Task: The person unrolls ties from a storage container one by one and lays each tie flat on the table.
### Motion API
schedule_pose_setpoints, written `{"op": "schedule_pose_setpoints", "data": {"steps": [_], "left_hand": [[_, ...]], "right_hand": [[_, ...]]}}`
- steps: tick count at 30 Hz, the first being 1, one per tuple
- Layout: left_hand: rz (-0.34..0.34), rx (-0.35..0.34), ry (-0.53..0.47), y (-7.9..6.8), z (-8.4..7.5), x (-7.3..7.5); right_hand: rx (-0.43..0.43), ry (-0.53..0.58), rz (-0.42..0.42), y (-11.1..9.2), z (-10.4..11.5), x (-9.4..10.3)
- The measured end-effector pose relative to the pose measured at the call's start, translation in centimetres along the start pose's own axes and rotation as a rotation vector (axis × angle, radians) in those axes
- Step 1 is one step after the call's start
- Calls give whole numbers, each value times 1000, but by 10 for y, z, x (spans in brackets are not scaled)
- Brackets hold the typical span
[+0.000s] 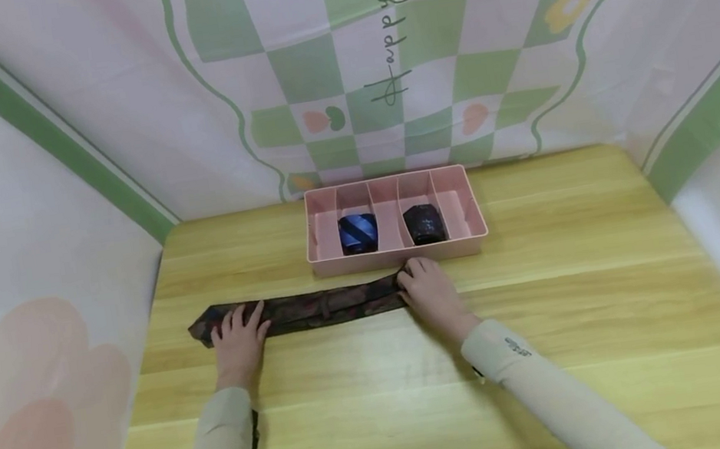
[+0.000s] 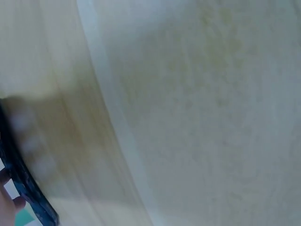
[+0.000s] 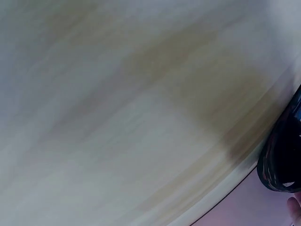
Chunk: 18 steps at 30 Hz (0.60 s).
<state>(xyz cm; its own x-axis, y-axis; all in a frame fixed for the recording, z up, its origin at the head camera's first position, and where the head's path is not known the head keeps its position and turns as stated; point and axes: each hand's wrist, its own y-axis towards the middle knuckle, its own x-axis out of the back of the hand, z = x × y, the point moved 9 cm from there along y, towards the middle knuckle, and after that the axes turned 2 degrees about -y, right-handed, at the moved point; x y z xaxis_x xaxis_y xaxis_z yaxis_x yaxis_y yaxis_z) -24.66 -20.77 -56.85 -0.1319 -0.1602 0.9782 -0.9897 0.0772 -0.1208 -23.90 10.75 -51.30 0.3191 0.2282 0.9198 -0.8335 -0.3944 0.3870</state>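
Note:
A dark patterned necktie (image 1: pixel 303 311) lies lengthwise across the table, doubled into a flat strip with its pointed tip at the left. My left hand (image 1: pixel 238 343) rests on it near that tip, fingers spread over the fabric. At the other end my right hand (image 1: pixel 431 293) pinches the folded end between thumb and fingers. In the right wrist view the tie's rounded fold (image 3: pixel 277 160) shows at the right edge, with a fingertip (image 3: pixel 294 209) below it. The left wrist view catches the tie (image 2: pixel 21 176) along its left edge.
Just behind the tie stands a pink divided box (image 1: pixel 400 256). A rolled blue striped tie (image 1: pixel 358 233) and a rolled dark tie (image 1: pixel 424 224) sit in separate compartments. Printed cloth (image 1: pixel 370 60) hangs behind the wooden table (image 1: pixel 585 284) and at both sides.

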Motion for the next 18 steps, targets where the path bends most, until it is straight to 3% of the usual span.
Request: {"op": "schedule_pose_setpoints", "data": {"steps": [3, 5, 10, 13, 18], "left_hand": [[12, 7, 6, -1, 4, -1], [21, 9, 10, -3, 7, -1], [13, 5, 14, -7, 11, 1], [4, 2, 20, -8, 13, 2], [7, 15, 45, -7, 16, 4]], "right_hand": [[24, 27, -51, -1, -1, 5], [51, 24, -30, -2, 0, 4], [159, -29, 157, -7, 6, -8], [167, -29, 219, -10, 5, -12], [103, -8, 156, -10, -4, -8]]}}
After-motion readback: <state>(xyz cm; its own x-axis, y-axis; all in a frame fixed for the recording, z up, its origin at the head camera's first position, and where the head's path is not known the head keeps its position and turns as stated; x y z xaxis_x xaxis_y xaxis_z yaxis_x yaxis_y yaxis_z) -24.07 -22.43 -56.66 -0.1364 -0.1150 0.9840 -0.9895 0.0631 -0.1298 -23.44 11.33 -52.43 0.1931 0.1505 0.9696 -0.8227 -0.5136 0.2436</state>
